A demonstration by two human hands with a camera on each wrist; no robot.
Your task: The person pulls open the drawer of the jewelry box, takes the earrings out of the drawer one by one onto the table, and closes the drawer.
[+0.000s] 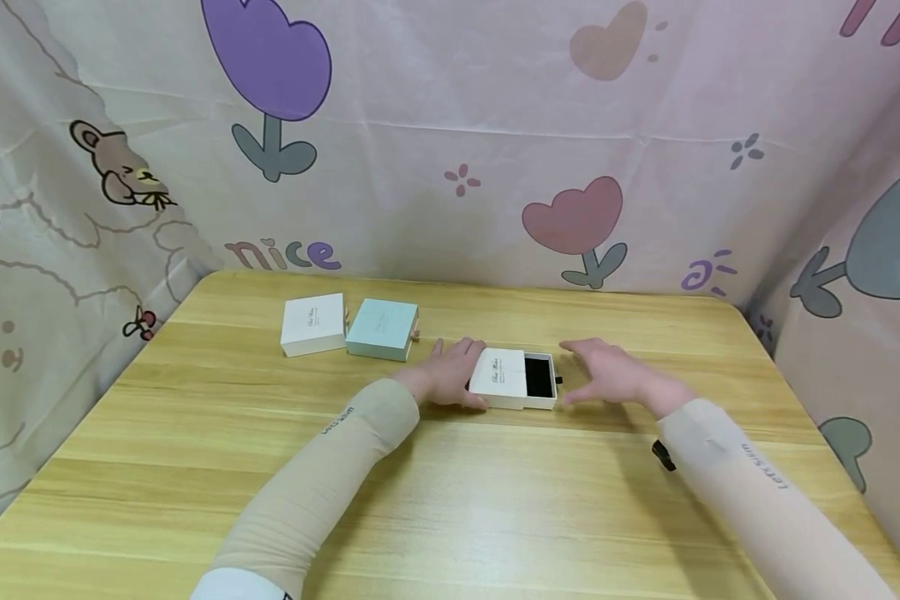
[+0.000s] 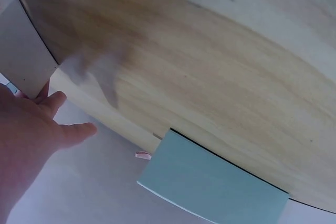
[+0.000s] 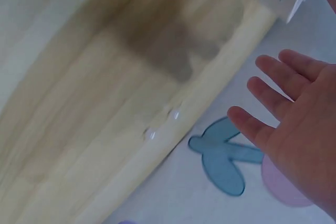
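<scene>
In the head view a white drawer-style gift box (image 1: 499, 372) lies at mid-table with dark lettering on its sleeve. Its inner drawer (image 1: 541, 405) sticks out on the right, showing a black lining, and a small dark pull tab (image 1: 558, 380) projects from its end. My left hand (image 1: 450, 375) grips the sleeve at its left end, thumb at the near side and fingers behind. The left wrist view catches a corner of that box (image 2: 23, 45) against the fingers. Just right of the drawer my right hand (image 1: 611, 375) hovers with fingers spread, holding nothing.
Left of my left hand sit a pale teal box (image 1: 382, 327) with a pinkish tab and another white box (image 1: 312, 323). A small black object (image 1: 663, 455) shows by the right forearm. A patterned cloth (image 1: 420, 208) hangs along the table's (image 1: 450, 517) back and sides.
</scene>
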